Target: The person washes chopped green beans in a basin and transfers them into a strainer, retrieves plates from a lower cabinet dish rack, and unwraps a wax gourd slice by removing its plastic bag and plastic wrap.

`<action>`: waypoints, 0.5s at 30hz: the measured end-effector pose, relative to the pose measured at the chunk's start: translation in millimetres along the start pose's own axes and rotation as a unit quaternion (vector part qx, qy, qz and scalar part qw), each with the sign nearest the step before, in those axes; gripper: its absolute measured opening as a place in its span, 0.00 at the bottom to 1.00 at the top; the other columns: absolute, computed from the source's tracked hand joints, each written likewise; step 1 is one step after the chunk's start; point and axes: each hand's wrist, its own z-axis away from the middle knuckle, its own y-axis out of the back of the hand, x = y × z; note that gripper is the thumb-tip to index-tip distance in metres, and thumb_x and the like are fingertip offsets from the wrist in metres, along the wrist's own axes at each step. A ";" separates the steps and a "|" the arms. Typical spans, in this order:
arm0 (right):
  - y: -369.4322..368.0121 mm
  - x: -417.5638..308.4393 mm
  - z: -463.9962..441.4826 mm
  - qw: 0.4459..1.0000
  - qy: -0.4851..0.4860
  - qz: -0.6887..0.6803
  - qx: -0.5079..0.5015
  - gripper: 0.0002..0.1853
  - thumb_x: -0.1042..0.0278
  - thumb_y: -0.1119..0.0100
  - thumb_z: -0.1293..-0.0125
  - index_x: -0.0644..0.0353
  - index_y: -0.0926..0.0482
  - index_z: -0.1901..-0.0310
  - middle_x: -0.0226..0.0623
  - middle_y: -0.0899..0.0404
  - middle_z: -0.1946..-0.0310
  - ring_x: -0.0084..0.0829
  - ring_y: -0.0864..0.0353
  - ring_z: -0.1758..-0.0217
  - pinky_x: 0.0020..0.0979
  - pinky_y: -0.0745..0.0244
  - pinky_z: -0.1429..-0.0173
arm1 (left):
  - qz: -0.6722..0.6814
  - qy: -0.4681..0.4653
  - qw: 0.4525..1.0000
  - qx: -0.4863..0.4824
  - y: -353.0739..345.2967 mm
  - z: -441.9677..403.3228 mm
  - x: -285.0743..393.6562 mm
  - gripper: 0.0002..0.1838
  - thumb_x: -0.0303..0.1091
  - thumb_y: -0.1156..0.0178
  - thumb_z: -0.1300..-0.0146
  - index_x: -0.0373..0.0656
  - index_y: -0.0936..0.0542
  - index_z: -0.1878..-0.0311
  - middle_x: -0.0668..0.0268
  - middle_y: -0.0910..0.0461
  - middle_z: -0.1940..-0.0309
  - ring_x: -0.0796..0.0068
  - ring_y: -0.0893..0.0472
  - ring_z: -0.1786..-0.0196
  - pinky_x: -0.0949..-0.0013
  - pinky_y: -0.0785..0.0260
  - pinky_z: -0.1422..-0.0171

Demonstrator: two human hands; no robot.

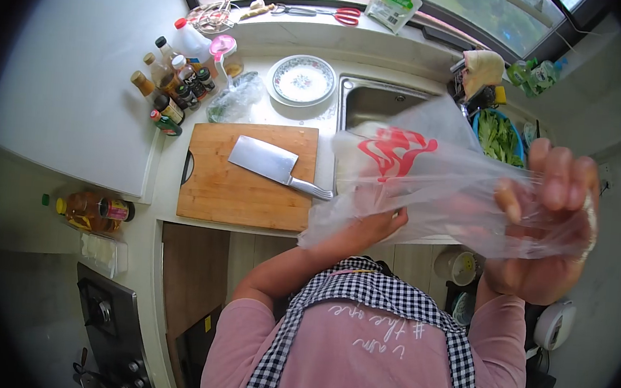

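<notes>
A clear plastic bag (463, 206) with a red print is stretched in front of me, over the sink's near side. My right hand (553, 213) is raised at the right, its fingers wrapped around one end of the bag. Lower and to the left, my left hand (381, 225) is closed at the bag's other part, partly covered by the film. Something whitish shows blurred through the plastic. Left of the bag, a cleaver (266, 160) lies flat on a wooden cutting board (244, 200), its handle pointing toward the bag.
A stack of plates (303, 82) stands beside the steel sink (345, 98). Several sauce bottles (163, 76) and a crumpled plastic bag (236, 100) are at the left. Leafy greens (497, 136) fill a blue basket at the right. Red-handled scissors (346, 16) lie on the windowsill.
</notes>
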 end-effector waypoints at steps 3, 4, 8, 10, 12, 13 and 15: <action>-5.8 -6.4 -6.5 0.996 0.033 -0.032 -0.078 0.10 0.68 0.44 0.36 0.57 0.36 0.62 0.33 0.35 0.63 0.29 0.42 0.54 0.34 0.31 0.58 | 0.000 -0.018 0.997 0.081 24.4 -10.2 4.5 0.41 0.34 0.36 0.56 0.38 0.36 0.34 0.42 0.28 0.52 0.43 0.25 0.53 0.54 0.30 0.50; -7.5 -7.8 -8.7 0.994 0.043 -0.048 -0.094 0.09 0.69 0.45 0.36 0.57 0.36 0.61 0.35 0.35 0.62 0.30 0.41 0.52 0.36 0.30 0.56 | -0.002 -0.024 0.994 0.109 33.3 -13.6 5.9 0.41 0.34 0.36 0.56 0.39 0.36 0.34 0.42 0.28 0.52 0.43 0.25 0.53 0.54 0.30 0.50; -1.9 -11.3 -33.3 0.976 0.063 -0.102 -0.182 0.12 0.70 0.55 0.31 0.65 0.38 0.50 0.45 0.36 0.50 0.40 0.41 0.39 0.46 0.29 0.45 | -0.021 -0.044 0.978 0.204 75.8 -22.8 9.4 0.39 0.33 0.37 0.55 0.40 0.34 0.35 0.43 0.27 0.52 0.44 0.24 0.54 0.55 0.29 0.50; 0.4 -10.9 -51.2 0.962 0.081 -0.126 -0.228 0.17 0.71 0.60 0.30 0.71 0.40 0.43 0.51 0.38 0.43 0.46 0.42 0.34 0.52 0.33 0.37 | -0.038 -0.046 0.969 0.238 98.3 -23.9 7.7 0.38 0.33 0.38 0.55 0.41 0.33 0.35 0.43 0.27 0.52 0.45 0.23 0.55 0.56 0.28 0.51; 2.1 -13.3 -67.3 0.957 0.092 -0.140 -0.236 0.21 0.72 0.63 0.30 0.76 0.41 0.40 0.55 0.40 0.39 0.49 0.42 0.32 0.56 0.36 0.32 | -0.069 -0.054 0.961 0.264 117.4 -25.3 8.1 0.38 0.32 0.38 0.55 0.42 0.32 0.35 0.43 0.27 0.52 0.45 0.23 0.55 0.56 0.28 0.51; 1.1 -20.4 -73.9 0.969 0.098 -0.111 -0.195 0.21 0.73 0.63 0.30 0.77 0.40 0.40 0.55 0.39 0.38 0.48 0.41 0.32 0.55 0.36 0.32 | -0.091 -0.062 0.956 0.273 127.0 -25.6 7.3 0.37 0.32 0.39 0.55 0.42 0.32 0.35 0.43 0.27 0.52 0.46 0.23 0.55 0.56 0.27 0.51; -1.0 -34.8 -87.3 0.987 0.100 -0.051 -0.113 0.21 0.74 0.63 0.30 0.78 0.38 0.39 0.55 0.38 0.37 0.47 0.39 0.32 0.53 0.36 0.31 | -0.157 -0.093 0.939 0.291 145.4 -22.7 6.4 0.39 0.32 0.37 0.56 0.42 0.33 0.35 0.42 0.27 0.50 0.45 0.23 0.53 0.56 0.27 0.49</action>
